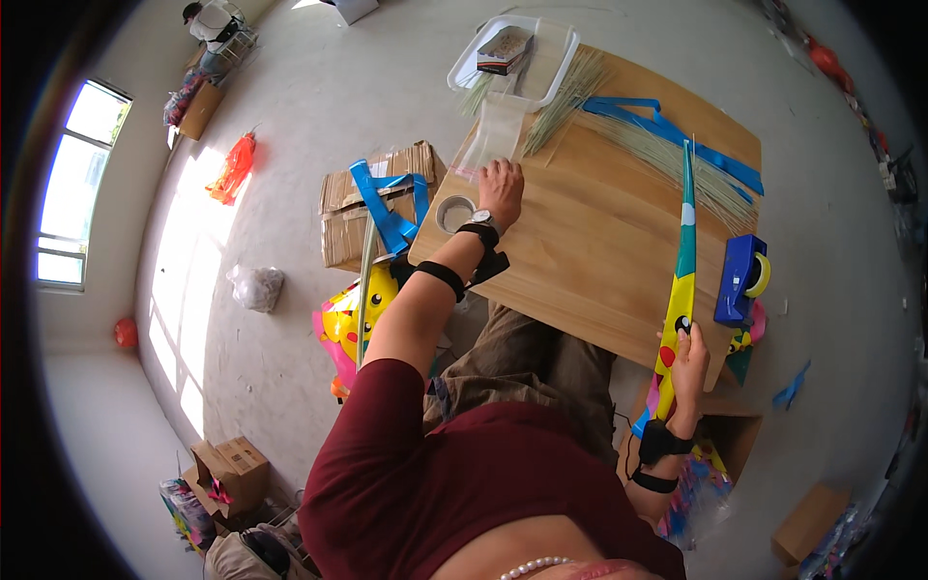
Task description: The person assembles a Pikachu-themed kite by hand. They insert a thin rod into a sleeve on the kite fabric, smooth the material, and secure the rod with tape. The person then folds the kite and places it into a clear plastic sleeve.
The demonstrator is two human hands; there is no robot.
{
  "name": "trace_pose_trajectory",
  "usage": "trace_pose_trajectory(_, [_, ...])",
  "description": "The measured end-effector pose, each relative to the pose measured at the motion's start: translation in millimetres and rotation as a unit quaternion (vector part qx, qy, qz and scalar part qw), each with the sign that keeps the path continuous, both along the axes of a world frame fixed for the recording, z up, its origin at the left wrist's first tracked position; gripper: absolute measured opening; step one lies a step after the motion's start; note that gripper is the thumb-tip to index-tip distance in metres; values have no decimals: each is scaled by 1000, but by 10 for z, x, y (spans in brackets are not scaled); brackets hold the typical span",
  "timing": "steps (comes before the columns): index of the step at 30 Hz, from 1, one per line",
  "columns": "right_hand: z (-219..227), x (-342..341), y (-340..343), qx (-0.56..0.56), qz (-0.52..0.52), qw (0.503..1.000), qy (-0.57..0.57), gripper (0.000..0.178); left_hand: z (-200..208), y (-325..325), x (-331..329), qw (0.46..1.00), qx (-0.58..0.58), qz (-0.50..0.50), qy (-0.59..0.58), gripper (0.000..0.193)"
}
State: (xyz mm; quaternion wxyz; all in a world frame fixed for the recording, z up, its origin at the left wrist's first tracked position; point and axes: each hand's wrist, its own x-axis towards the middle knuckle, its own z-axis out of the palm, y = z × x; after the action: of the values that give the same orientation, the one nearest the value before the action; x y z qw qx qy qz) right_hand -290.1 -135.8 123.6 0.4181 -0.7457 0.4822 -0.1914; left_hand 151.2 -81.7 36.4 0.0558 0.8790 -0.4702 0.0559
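My left hand (501, 190) is at the table's far left, its fingertips closed on the near end of a clear plastic sleeve (496, 130) with a pinkish edge. A roll of clear tape (454, 214) lies beside that wrist. On the right, my right hand (689, 365) grips the lower part of a long, narrow folded kite (681, 290). Yellow, teal and pink with a cartoon print, it tapers to a point at the far end. It lies along the table's right side, and my fingers hide part of its lower end.
The wooden table (599, 246) carries thin pale sticks (667, 159), blue strips (696, 145), a blue tape dispenser (740, 280) and a white tray (555, 72) holding a small box. A cardboard box (338, 217) stands left; an open carton (739, 435) is below right.
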Motion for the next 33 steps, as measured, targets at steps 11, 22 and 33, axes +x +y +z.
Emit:
trace_pose_trajectory(11, [-147, 56, 91, 22, 4, 1000, 10, 16, -187, 83, 446, 998, 9, -46, 39, 15])
trace_pose_trajectory(22, [-215, -132, 291, -12, 13, 1000, 18, 17, 168, -106, -275, 989, -125, -72, 21, 15])
trace_pose_trajectory(33, [-247, -730, 642, 23, -5, 1000, 17, 19, -55, -255, -1625, 972, 17, -231, 34, 13])
